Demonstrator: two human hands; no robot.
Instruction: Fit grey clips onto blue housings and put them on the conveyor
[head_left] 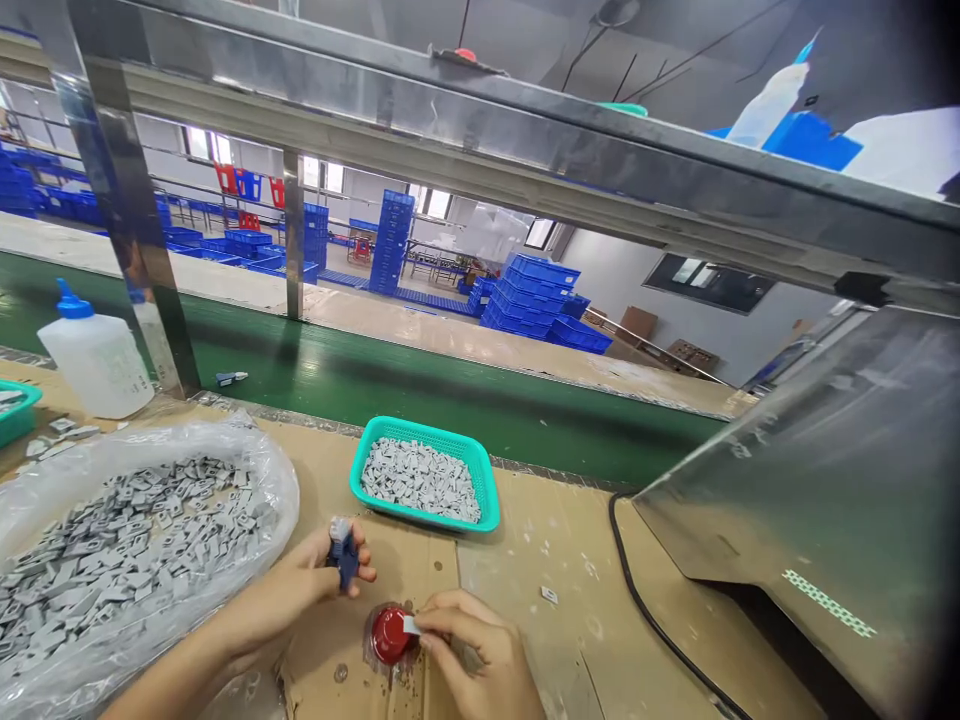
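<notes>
Our left hand point(300, 590) grips an upright blue plastic piece point(344, 556); our right hand point(476, 650) pinches a flat grey tab point(410, 625), pointing left against a red cap point(390, 635)!

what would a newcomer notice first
A clear plastic bag of small grey pieces fills the lower left, beside a teal basket of them at centre. Bottom centre, the right hand holds a grey piece at a red cap. Stacked blue crates stand beyond the green conveyor belt.
</notes>
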